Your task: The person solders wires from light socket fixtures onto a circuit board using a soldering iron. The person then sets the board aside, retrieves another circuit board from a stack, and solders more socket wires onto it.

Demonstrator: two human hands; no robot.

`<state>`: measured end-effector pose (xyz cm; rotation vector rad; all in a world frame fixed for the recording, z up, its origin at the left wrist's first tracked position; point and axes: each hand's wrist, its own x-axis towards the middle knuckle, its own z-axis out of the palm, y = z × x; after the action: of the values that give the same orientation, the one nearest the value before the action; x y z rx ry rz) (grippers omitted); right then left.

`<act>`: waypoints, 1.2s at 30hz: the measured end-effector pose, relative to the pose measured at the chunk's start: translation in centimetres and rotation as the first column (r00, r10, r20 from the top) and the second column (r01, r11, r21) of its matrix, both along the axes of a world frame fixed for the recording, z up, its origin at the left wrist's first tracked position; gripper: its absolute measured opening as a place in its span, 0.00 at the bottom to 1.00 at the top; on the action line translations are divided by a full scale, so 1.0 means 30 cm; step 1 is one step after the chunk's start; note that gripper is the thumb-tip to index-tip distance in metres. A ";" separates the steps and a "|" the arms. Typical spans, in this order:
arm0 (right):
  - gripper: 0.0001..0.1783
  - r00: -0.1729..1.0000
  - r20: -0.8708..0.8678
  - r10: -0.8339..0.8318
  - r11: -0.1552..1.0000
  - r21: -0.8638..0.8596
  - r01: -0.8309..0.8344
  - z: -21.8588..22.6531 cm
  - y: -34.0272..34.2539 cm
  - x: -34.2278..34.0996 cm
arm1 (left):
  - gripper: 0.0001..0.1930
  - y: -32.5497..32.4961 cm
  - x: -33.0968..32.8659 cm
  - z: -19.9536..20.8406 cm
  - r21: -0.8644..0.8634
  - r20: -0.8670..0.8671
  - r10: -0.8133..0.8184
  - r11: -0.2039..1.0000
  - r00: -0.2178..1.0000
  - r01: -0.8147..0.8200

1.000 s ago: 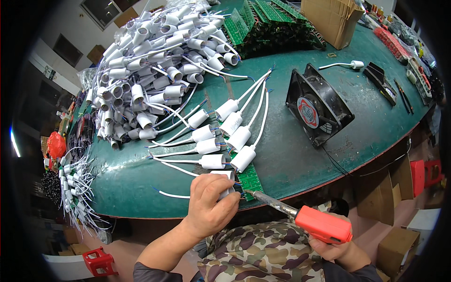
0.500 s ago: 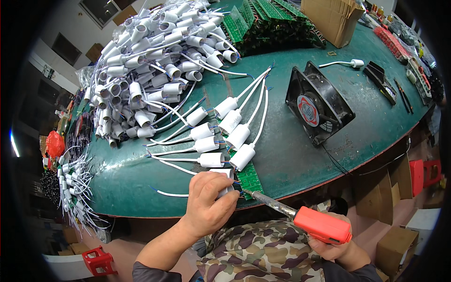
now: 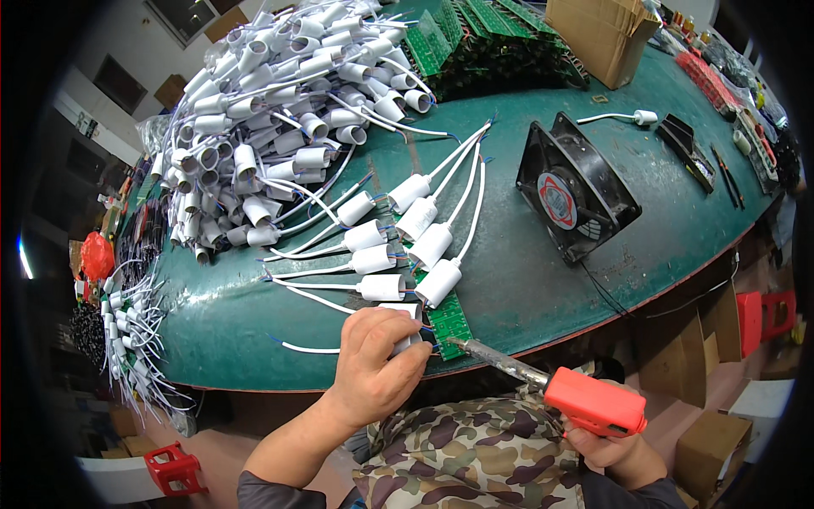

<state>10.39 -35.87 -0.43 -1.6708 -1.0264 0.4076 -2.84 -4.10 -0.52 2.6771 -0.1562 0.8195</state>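
Observation:
My left hand (image 3: 377,360) is closed round a white cylindrical housing with a cable, mostly hidden by the fingers, at the near end of a green circuit board (image 3: 449,318). Thin wires run from that housing to the board's edge. In my right hand (image 3: 606,445) is a soldering iron (image 3: 593,402) with a red grip; its tip is over the board's near end, and whether it touches is unclear. Several other white housings (image 3: 380,288) lie in two rows along the board, their cables fanning out to the left and far side.
A big heap of white cabled housings (image 3: 254,136) covers the far left. Beyond are stacked green boards (image 3: 487,38) and a cardboard box (image 3: 600,38). A black fan (image 3: 577,191) stands to the right, near a black holder (image 3: 685,148) and a lone cabled housing (image 3: 644,116).
The soldering iron has shifted a little to the right, its tip moving off the wires at the board's left edge. My left hand keeps its place and grip.

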 end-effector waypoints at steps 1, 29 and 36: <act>0.11 0.999 -0.037 -0.022 0.999 0.023 0.023 -0.006 -0.006 -0.002 | 0.18 -0.001 0.001 0.000 0.001 0.002 0.000 1.000 1.000 0.000; 0.13 0.983 -0.181 -0.041 0.999 0.023 0.046 0.005 -0.002 -0.010 | 0.17 0.000 0.006 0.005 -0.007 0.001 -0.014 1.000 1.000 0.014; 0.10 0.974 -0.214 -0.078 0.997 0.009 0.082 0.000 -0.017 -0.012 | 0.17 -0.004 0.002 0.007 -0.005 -0.005 -0.012 1.000 1.000 0.012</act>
<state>10.02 -36.38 -0.41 -1.6078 -0.7988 0.5114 -2.77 -4.20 -0.31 2.6708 -0.1683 0.8088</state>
